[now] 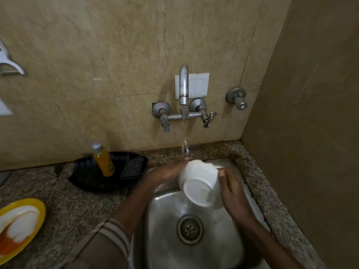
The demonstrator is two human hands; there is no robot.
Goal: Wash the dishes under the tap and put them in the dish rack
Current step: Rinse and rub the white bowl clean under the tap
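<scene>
Steel sink (161, 239), both hands' fingers (223, 174) gripping white bowl (200, 183) under tap (183, 88), soap bottle (103, 160) left.

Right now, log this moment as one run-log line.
phase: rinsing | left hand + right hand: holding white bowl tilted under tap stream | over sink | rack: not in view

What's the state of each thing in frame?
tap: running
white bowl: tilted under the stream, held by both hands
left hand: gripping bowl
right hand: gripping bowl
sink: wet, drain open
soap bottle: capped, leaning in black tray
</scene>
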